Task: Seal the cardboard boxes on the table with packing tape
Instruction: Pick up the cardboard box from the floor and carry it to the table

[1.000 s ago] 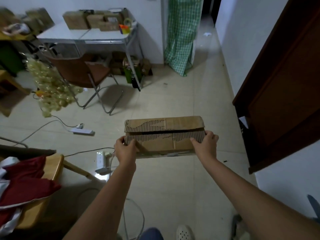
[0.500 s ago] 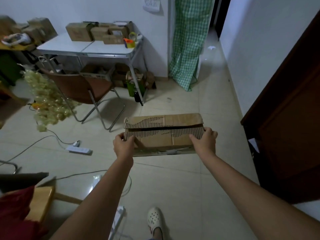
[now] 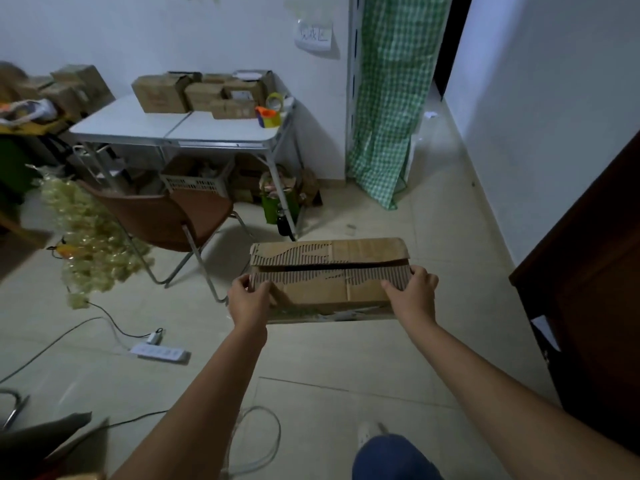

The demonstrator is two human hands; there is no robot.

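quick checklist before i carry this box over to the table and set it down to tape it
1. Grip: left hand and right hand each hold an end of the cardboard box: ok.
2. Box flaps closed: a dark gap shows between them: not ok.
3. Bare space on the white table: ok.
4. Tape roll on the table: ok.
5. Path: brown chair stands before the table, power strip and cables on the floor: not ok.
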